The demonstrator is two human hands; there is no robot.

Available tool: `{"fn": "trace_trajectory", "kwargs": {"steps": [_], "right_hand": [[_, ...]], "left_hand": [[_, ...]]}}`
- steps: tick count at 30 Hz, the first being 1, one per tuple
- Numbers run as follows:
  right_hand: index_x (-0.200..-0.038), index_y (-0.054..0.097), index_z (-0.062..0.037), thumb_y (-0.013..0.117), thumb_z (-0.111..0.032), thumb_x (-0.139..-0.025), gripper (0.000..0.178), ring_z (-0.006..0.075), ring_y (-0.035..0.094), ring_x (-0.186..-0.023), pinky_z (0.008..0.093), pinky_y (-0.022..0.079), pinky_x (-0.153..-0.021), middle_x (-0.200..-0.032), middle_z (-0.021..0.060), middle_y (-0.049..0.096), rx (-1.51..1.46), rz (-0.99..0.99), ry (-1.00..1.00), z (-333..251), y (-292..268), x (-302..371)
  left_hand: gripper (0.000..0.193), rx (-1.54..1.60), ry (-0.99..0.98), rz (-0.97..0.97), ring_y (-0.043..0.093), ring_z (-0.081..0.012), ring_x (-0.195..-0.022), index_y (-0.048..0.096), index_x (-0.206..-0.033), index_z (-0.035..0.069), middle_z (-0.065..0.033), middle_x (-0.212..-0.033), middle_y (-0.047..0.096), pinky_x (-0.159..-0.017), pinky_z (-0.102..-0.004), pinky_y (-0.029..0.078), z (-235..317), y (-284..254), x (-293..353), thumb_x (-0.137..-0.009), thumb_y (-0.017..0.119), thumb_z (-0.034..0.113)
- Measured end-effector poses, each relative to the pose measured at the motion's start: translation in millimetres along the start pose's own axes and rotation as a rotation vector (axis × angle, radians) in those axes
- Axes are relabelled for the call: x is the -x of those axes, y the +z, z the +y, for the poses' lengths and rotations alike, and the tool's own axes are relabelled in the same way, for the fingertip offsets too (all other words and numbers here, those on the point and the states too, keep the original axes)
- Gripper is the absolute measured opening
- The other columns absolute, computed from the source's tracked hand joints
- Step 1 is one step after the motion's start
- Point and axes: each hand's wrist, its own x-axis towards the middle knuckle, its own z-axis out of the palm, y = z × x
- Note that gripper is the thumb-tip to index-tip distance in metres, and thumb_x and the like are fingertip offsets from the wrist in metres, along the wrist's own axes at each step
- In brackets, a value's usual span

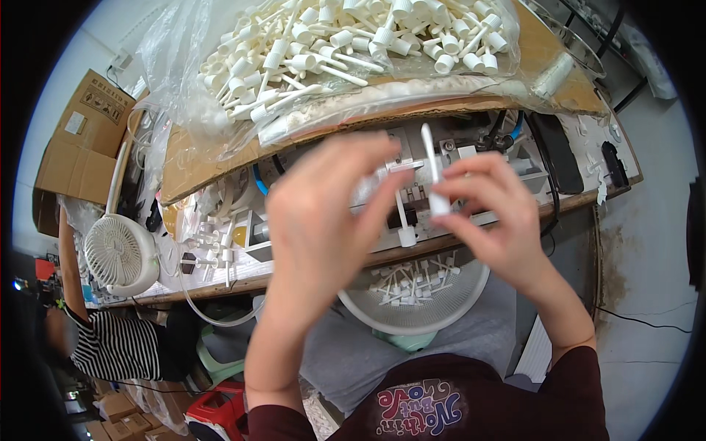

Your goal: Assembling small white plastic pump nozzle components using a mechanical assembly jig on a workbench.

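Observation:
Upright between the fingers and thumb of my right hand (pixel 489 209) is a white cap with a long applicator stick (pixel 435 173), the stick pointing away from me. My left hand (pixel 323 206) is smeared by motion over the metal fixture, so whether its fingers grip anything is unclear. Between my hands, another white capped applicator (pixel 406 234) lies at the fixture (pixel 471 151), its cap toward me. A large heap of white capped applicators (pixel 353 44) rests on clear plastic beyond my hands.
On my lap, a white mesh basket (pixel 463 294) holds more capped applicators. A white fan (pixel 121 253) and loose white parts (pixel 220 253) are on the bench at left. A cardboard sheet (pixel 195 165) overhangs the fixture. Another person (pixel 121 342) is at far left.

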Motion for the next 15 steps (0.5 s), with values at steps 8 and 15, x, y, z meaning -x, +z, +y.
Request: {"fn": "trace_trajectory", "kwargs": {"steps": [8, 15], "right_hand": [[-0.098, 0.068, 0.0005, 0.068, -0.009, -0.072, 0.028, 0.0151, 0.062, -0.053, 0.0297, 0.052, -0.054, -0.123, 0.0179, 0.069, 0.462, -0.132, -0.304, 9, 36, 32], [-0.094, 0.068, -0.0002, 0.067, -0.008, -0.071, 0.024, 0.016, 0.059, -0.05, 0.0275, 0.05, -0.051, -0.123, 0.0197, 0.069, 0.595, -0.225, -0.333, -1, 44, 20]], "left_hand": [[0.027, -0.274, 0.137, 0.168, 0.071, -0.0229, -0.088, 0.074, -0.107, 0.008, -0.0092, -0.1, 0.074, -0.076, -0.0353, 0.056, -60, 46, -95, -0.081, 0.079, 0.015], [0.031, -0.223, -0.051, 0.035, 0.071, -0.026, -0.088, 0.072, -0.109, 0.006, -0.0115, -0.099, 0.073, -0.078, -0.0369, 0.056, -72, 63, -114, -0.08, 0.078, 0.015]]}}
